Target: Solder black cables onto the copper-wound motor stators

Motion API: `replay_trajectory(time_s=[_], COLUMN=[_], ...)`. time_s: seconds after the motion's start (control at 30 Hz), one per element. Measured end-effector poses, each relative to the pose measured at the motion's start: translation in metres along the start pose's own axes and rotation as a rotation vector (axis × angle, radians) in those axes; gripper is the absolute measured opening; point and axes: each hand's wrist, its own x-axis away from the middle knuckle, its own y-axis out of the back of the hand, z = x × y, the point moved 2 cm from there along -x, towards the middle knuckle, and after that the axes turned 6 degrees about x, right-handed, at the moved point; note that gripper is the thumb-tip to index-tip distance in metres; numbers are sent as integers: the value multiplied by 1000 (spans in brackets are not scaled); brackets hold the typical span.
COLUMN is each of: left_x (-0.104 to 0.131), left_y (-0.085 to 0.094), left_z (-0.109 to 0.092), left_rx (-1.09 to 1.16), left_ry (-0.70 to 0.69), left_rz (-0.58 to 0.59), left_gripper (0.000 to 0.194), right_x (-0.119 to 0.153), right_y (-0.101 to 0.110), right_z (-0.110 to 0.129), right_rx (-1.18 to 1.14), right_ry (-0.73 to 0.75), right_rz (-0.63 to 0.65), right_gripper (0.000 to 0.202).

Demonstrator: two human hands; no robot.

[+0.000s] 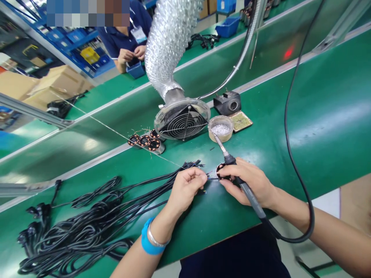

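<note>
My right hand [255,181] is closed around a soldering iron [246,189], its tip angled up and left to the rim of a round pot [228,133] with silvery bits inside. Those same fingers steady a motor coil core [219,170] with copper windings, mostly hidden behind them. Just left of it, my left hand [188,185] pinches a thin solder wire [153,152] that runs in from the upper left. Fine lead ends [210,175] show between its fingertips and the core. Black power cords [139,197] lie beside and under my left hand, stripped ends toward the core.
A fume extractor [185,121] on a silver duct [171,46] hangs over the green bench [327,127]. Several coil cores [149,143] stand left of it. Behind the pot are an iron stand [227,103] and a sponge tray [241,121]. A co-worker [127,42] sits opposite.
</note>
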Motion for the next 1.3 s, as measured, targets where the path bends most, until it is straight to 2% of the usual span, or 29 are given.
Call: replay_trajectory(time_s=[0.37, 0.5, 0.63, 0.77, 0.83, 0.9, 0.97, 1.03, 1.1, 1.23, 1.3], left_x=[2, 3, 5, 22, 36, 46, 50, 45, 34, 5, -11], left_y=[-4, -1, 2, -9, -20, -29, -29, -18, 7, 71, 95], left_z=[-7, -9, -11, -10, -8, -8, -13, -25, -42, -76, -82], left_rx=[-152, -212, -233, -411, -487, -496, -474, -514, -659, -1270, -1471], left_ry=[13, -68, -148, -233, -250, -267, -262, -223, -172, -80, -17], left_rz=[14, 60, 59, 6, 22, 63, 134, 171, 84, -390, -512], left_gripper=[27, 26, 24, 18, 27, 44, 48, 37, 34, 36, 36], right_x=[-7, -15, -21, -19, -16, -13, -10, -7, -3, 13, 22], right_y=[-2, -1, -4, -8, -10, -11, -9, -4, 1, 6, 6], right_z=[10, 7, 6, 11, 14, 16, 14, 11, 5, 2, 4], right_rx=[-31, -45, -89, -23, 41, 91, 111, 121, 121, 65, -5], right_ry=[-16, -32, -32, -60, -48, -35, -13, 11, -29, -149, -139], right_rz=[-36, 37, 135, 64, 15, -21, -31, -22, 3, 65, 95], right_gripper=[27, 32, 26, 25, 28, 31, 33, 31, 29, 42, 39])
